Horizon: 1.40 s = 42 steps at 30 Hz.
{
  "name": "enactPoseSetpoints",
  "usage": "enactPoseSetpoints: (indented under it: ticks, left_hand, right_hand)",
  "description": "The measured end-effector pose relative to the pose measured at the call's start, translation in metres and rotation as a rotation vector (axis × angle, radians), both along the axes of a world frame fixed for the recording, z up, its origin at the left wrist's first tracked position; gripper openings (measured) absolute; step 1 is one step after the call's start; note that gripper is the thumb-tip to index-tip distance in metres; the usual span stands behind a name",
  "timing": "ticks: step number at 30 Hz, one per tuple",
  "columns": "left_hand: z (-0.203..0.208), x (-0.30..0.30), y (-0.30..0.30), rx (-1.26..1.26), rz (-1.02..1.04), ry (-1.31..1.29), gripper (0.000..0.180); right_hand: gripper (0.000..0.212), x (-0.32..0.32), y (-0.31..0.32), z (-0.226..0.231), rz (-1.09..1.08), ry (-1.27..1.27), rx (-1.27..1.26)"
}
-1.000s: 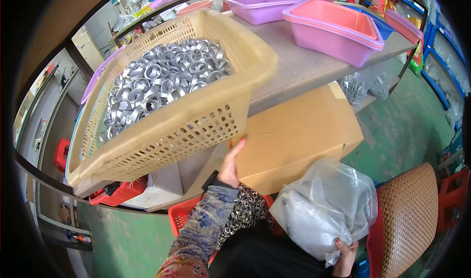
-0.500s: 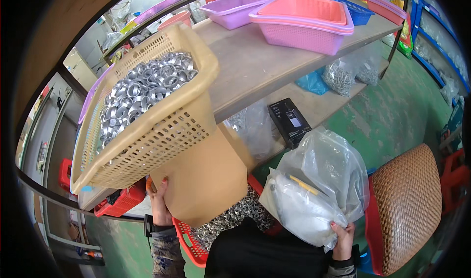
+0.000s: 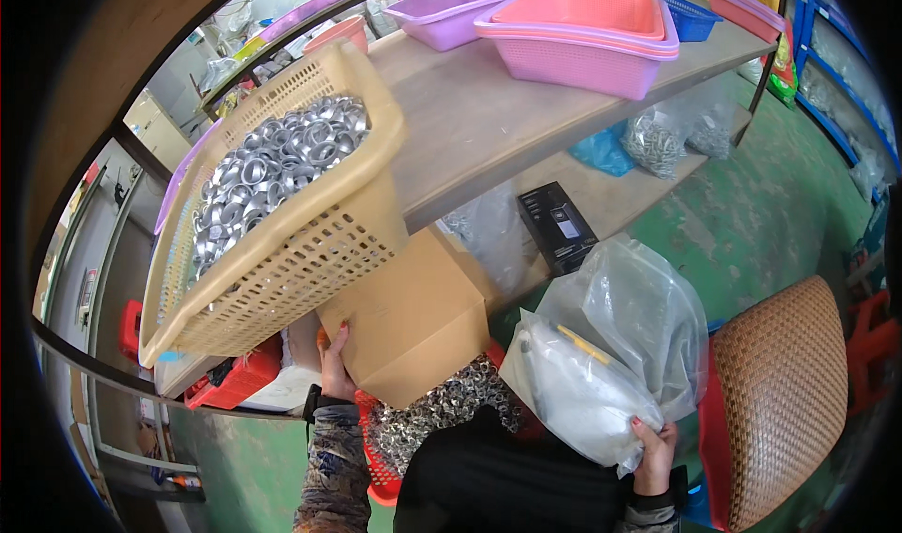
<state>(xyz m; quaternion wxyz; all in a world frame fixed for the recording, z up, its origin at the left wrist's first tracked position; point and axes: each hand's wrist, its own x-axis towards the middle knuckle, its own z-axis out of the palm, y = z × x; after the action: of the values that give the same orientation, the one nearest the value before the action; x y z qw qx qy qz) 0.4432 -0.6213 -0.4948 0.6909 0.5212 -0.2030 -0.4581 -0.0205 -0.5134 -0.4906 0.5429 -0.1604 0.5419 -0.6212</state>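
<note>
My left hand (image 3: 336, 362) grips the lower left edge of a brown cardboard box (image 3: 413, 317), which tilts below the table's front edge. Part of the box is hidden behind a beige plastic basket (image 3: 310, 260) full of silver metal rings (image 3: 272, 171). Pinched in my right hand (image 3: 654, 453) is a bundle of clear plastic bags (image 3: 587, 392), with a yellow strip showing near its top. Under the box, small metal rings (image 3: 442, 420) fill a red basket (image 3: 379, 481) in front of me.
Pink and purple baskets (image 3: 583, 58) stand on the table (image 3: 489, 119). A black box (image 3: 556, 227) and bags of metal parts (image 3: 653, 143) lie on the shelf below. At the right is a chair with a woven back (image 3: 785, 401). A red container (image 3: 244, 378) sits at the left.
My left hand has moved slightly right and up with the cardboard box, which has turned and shows a fold across it. The right hand still holds the bags in nearly the same place.
</note>
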Motion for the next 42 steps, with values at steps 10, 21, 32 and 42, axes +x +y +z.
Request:
enactPoseSetpoints:
  ticks: [10, 21, 32, 42]
  left_hand:
    - [-0.024, -0.004, 0.006, -0.033, -0.016, -0.110, 0.046]
    - [-0.051, -0.007, 0.056, 0.026, -0.099, 0.175, 0.057]
    - [-0.078, 0.004, 0.148, 0.326, -0.036, 0.165, 0.073]
    - [-0.084, -0.015, 0.129, 0.097, -0.100, 0.178, 0.060]
  right_hand:
    - [0.030, 0.057, -0.120, 0.026, -0.150, 0.163, -0.217]
    - [0.034, -0.006, -0.357, -0.055, -0.482, 0.440, -0.312]
    - [0.031, -0.038, -0.428, -0.098, -0.165, 0.245, -0.200]
    - [0.062, -0.053, -0.393, -0.125, -0.467, 0.394, -0.098]
